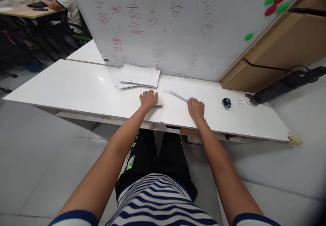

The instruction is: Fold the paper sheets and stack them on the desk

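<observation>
Both hands rest on the long white laminate table (76, 83), which runs across the view with a big white board scrawled in red marker (163, 25) leaning at its far edge. The left hand (148, 99) lies curled, palm down, on a small flat pale object (158, 105) whose near edge peeks out at its four o'clock; its grip looks pressed onto the thing rather than wrapped round it, and what the thing is cannot be told. The right hand (196, 108) has its fingertips on the near end of a few thin white sheets of paper (178, 95), fanned out toward its ten o'clock; the grip is narrow, pinching or pinning the edge. A thicker stack of white paper (139, 76) sits at the left hand's twelve o'clock, apart from it. A small dark blue binder clip (226, 102) lies at the right hand's three o'clock, near but untouched. By my reading, the loose sheets are being gathered and squared; lifting them cleanly calls for a fingertip sliding under the edge.
</observation>
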Available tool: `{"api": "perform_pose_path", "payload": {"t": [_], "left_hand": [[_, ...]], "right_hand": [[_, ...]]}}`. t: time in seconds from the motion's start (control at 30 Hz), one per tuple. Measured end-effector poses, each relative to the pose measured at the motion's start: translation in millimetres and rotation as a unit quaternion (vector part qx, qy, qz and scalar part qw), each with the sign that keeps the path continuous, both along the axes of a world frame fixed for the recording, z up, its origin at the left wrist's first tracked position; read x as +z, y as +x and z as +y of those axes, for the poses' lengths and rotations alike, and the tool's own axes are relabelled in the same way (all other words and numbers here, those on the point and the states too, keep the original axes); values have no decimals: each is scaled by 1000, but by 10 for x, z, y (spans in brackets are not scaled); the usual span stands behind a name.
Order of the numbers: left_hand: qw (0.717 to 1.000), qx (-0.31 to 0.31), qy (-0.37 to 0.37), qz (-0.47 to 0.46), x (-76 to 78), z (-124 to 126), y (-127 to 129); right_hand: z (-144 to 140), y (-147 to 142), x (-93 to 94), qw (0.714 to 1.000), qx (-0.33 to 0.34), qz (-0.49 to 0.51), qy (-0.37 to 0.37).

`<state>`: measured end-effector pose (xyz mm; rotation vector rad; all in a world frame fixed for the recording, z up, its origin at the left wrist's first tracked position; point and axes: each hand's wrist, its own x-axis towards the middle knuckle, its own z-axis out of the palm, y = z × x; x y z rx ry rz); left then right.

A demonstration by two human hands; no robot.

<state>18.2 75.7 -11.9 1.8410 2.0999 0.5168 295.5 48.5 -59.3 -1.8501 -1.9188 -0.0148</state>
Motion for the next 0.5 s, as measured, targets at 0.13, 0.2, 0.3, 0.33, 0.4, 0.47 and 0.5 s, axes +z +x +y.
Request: {"api": "perform_pose_path", "payload": {"t": [0.13, 0.2, 0.3, 0.33, 0.4, 0.47, 0.5], "left_hand": [[999, 32, 12, 14, 14, -24, 28], [998, 44, 22, 33, 9, -34, 52], [995, 40, 47, 77, 20, -47, 85], [994, 32, 57, 92, 32, -50, 92], [991, 15, 75, 112, 66, -54, 101], [989, -2, 88, 114, 102, -56, 105], [990, -10, 92, 110, 117, -57, 106]], "right_hand": [[-33, -6, 55, 999, -8, -37, -8], [-43, 2, 63, 999, -22, -47, -11], [-33, 3, 60, 999, -19, -41, 2], [-25, 3, 55, 999, -15, -34, 8], [-6, 5, 43, 1000, -10, -20, 16], [13, 11, 31, 1000, -11, -9, 19], [20, 15, 26, 1000, -10, -5, 18]]}}
